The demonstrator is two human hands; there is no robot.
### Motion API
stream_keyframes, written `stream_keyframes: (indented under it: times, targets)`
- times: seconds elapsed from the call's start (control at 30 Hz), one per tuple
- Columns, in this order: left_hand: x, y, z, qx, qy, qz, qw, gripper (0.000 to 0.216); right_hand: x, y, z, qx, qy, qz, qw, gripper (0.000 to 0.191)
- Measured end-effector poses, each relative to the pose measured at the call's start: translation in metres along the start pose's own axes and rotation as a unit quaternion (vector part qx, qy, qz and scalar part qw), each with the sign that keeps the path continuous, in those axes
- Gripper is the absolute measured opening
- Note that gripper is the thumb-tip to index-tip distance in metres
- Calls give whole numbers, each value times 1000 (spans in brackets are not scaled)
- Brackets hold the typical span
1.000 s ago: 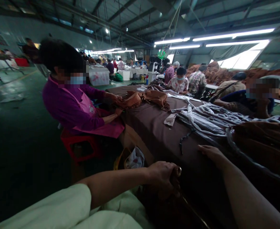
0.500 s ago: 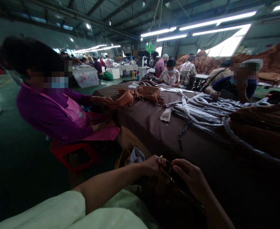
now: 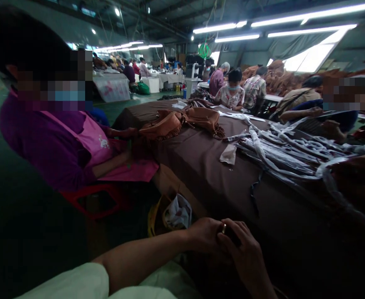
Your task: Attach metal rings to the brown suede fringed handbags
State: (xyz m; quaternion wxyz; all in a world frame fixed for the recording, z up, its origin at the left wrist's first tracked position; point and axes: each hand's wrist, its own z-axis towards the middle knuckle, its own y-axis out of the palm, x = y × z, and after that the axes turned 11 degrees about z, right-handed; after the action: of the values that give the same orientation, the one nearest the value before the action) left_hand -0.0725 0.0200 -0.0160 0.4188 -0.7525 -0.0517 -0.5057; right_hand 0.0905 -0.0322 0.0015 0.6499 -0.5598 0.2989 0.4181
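My left hand (image 3: pixel 204 234) is closed, low in the middle of the view. My right hand (image 3: pixel 244 247) meets it, its fingers bent and drawn together. Between them a small gold-coloured metal fitting (image 3: pixel 224 228) catches the light; the rest of what they grip is dark and mostly covered by my fingers. Both hands are over my lap, beside the near edge of the table covered in brown cloth (image 3: pixel 188 160).
Brown fringed bags (image 3: pixel 166 124) and white-wrapped strips (image 3: pixel 275 155) lie on the table. A co-worker in a pink apron (image 3: pixel 98 145) sits at left on a red stool (image 3: pixel 91 201). A white plastic bag (image 3: pixel 178 211) is below the table edge. Another person (image 3: pixel 341 108) handles strips at right.
My hands have come closer together, covering most of the metal fitting and the brown piece that showed before. My view has shifted left. The apron-wearing co-worker's hand has drawn back from the bags.
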Motion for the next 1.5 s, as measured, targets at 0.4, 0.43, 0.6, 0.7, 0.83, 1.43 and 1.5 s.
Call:
stream_keyframes:
  times: [0.4, 0.43, 0.6, 0.7, 0.83, 1.43, 1.5]
  targets:
    - [-4, -9, -1, -8, 48, 53, 997, 70, 23, 8, -8, 48, -4, -31, 998, 31]
    - [-4, -8, -2, -9, 47, 59, 997, 68, 23, 8, -10, 51, -10, -43, 998, 31]
    - [-5, -2, -1, 8, 53, 90, 995, 69, 24, 4, -13, 58, -49, -86, 993, 34]
    - [-5, 2, 0, 18, 53, 121, 991, 57, 18, 1, -13, 38, -83, -73, 993, 27]
    - [-3, 5, 2, 17, 62, 169, 983, 43, 10, 0, -15, 66, -142, -98, 983, 23]
    - [0, 21, -5, 90, 56, 165, 981, 34, 10, -4, -39, 58, 317, 288, 902, 38]
    - [-3, 22, -6, 104, 55, 150, 982, 30, 15, -1, -42, 7, 342, 371, 864, 36]
